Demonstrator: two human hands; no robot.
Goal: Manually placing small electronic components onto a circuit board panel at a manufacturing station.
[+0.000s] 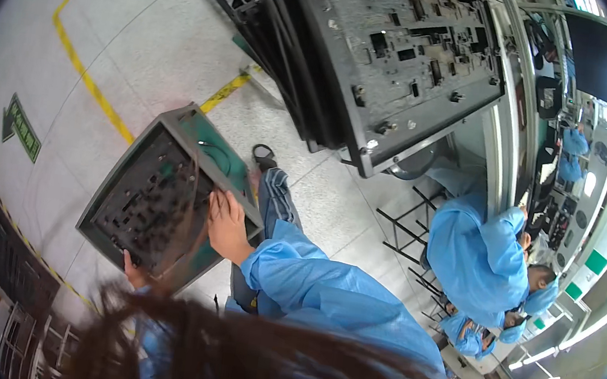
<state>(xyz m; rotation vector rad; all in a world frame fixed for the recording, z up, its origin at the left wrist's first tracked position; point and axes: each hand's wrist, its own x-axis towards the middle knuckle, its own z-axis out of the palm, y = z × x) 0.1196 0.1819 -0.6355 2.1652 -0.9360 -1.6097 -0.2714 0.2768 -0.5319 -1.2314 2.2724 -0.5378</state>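
Note:
Between my hands is a dark, flat fixture plate (155,198) with many small cutouts and raised parts, at the left over an open grey box (119,159) with a green inside. My right hand (229,226) lies along the plate's right edge, fingers close together; its thumb is hidden. Down at the near edge, my left hand (133,270) grips the plate, with one digit showing on top and the rest out of sight. Strands of hair blur the plate's near part. A green cord-like loop (215,154) shows inside the box.
A stack of similar plates, topped by a large grey fixture plate (412,44), stands at the upper middle. Workers in blue smocks (473,256) sit at a bench on the right. Black stool legs (408,229) stand near them. Yellow tape (92,88) marks the pale floor.

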